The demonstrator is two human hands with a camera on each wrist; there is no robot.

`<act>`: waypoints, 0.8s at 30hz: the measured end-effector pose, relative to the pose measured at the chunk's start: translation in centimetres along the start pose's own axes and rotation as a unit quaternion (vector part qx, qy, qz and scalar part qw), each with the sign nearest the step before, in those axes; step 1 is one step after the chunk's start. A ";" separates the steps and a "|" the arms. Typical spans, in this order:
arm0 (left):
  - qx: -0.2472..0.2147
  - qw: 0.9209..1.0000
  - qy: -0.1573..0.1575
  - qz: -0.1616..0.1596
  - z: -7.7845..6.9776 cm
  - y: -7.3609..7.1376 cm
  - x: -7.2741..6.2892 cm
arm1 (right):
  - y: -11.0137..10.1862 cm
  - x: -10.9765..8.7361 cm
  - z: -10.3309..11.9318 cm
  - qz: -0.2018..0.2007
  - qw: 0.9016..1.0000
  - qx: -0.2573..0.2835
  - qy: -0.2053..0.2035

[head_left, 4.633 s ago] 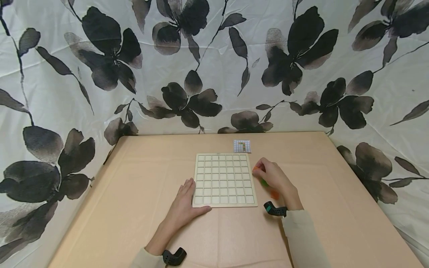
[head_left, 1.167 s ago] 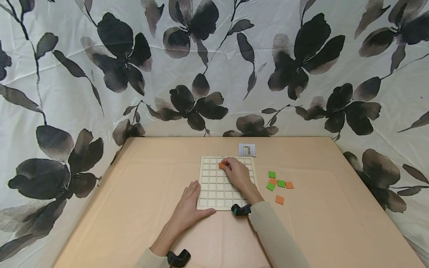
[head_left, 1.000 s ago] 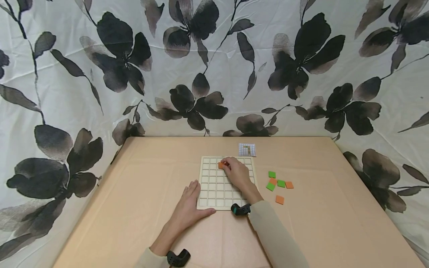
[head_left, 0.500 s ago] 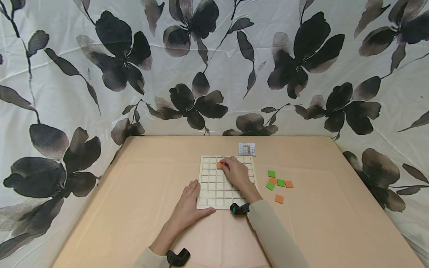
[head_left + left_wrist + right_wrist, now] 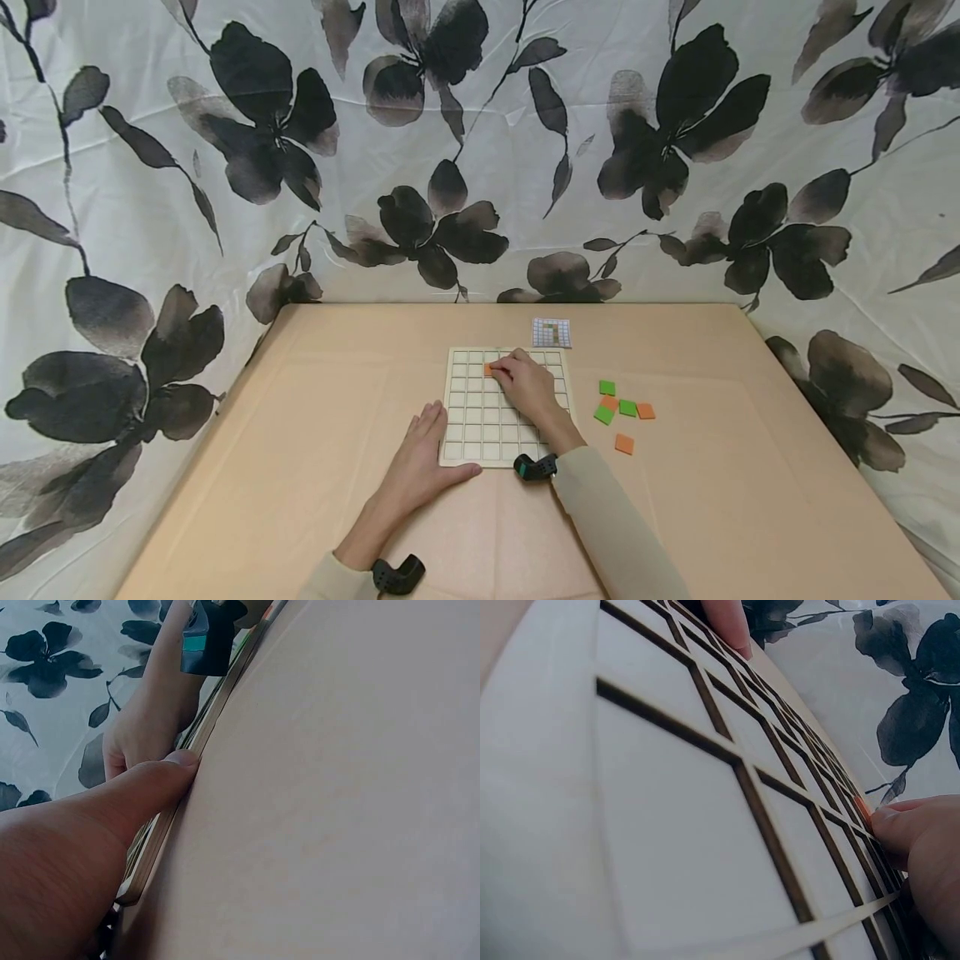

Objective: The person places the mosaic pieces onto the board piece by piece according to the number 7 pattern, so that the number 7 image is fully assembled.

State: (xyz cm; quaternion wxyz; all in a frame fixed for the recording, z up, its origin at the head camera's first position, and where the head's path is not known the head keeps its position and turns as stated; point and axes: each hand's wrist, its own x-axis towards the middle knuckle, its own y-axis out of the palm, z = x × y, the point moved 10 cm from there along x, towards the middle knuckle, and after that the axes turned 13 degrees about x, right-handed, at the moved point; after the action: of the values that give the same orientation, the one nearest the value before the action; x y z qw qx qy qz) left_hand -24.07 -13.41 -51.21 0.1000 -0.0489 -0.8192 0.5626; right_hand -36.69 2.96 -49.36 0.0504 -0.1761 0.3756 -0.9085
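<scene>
A pale wooden board (image 5: 468, 427) with a raised square grid lies on the table. My right hand (image 5: 528, 387) is over its upper part and pinches a small orange square tile (image 5: 487, 369) near the second row of cells. In the right wrist view the tile (image 5: 863, 810) shows as an orange sliver at the thumb tip, against the grid; whether it sits in a cell I cannot tell. My left hand (image 5: 420, 467) rests at the board's lower left corner, straight fingers along the left side. Its thumb (image 5: 165, 776) touches the near edge.
Right of the board lie loose green tiles (image 5: 627, 407) and orange tiles (image 5: 624, 444), some touching or overlapping. Behind the board is a small card (image 5: 551, 332) printed with a grid and coloured squares. A floral cloth (image 5: 558, 167) hangs beyond the table (image 5: 360, 358).
My right hand has gone from the loose tiles at the right to the board's upper part with an orange tile, then shifted slightly left. My left hand stays at the board.
</scene>
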 end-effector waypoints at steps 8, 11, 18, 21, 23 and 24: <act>-0.005 1.000 0.001 0.000 0.0 0.1 -0.1 | 0.0 -0.3 -0.1 0.012 1.000 0.023 0.008; -0.007 1.000 0.003 -0.005 0.0 0.0 -0.2 | 0.0 -0.3 0.0 0.020 0.999 0.035 0.010; 0.000 1.000 0.005 -0.007 -0.1 -0.1 -0.1 | -0.2 -0.5 0.1 0.034 0.997 0.068 0.016; 0.001 1.000 0.007 -0.008 -0.2 -0.2 0.0 | -0.2 -0.7 0.1 0.038 0.996 0.077 0.017; 0.001 1.000 0.006 -0.008 -0.2 -0.2 0.0 | -0.2 -0.7 0.0 0.041 0.996 0.080 0.018; 0.002 1.000 0.006 -0.008 -0.2 -0.2 0.0 | -0.2 -0.8 0.0 0.042 0.996 0.082 0.018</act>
State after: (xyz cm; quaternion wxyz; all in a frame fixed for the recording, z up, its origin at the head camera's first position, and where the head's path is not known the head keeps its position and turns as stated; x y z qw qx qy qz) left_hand -23.99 -13.33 -50.93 0.1092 -0.0458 -0.8179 0.5630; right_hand -35.97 3.23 -49.45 0.0962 -0.1389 0.3076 -0.9364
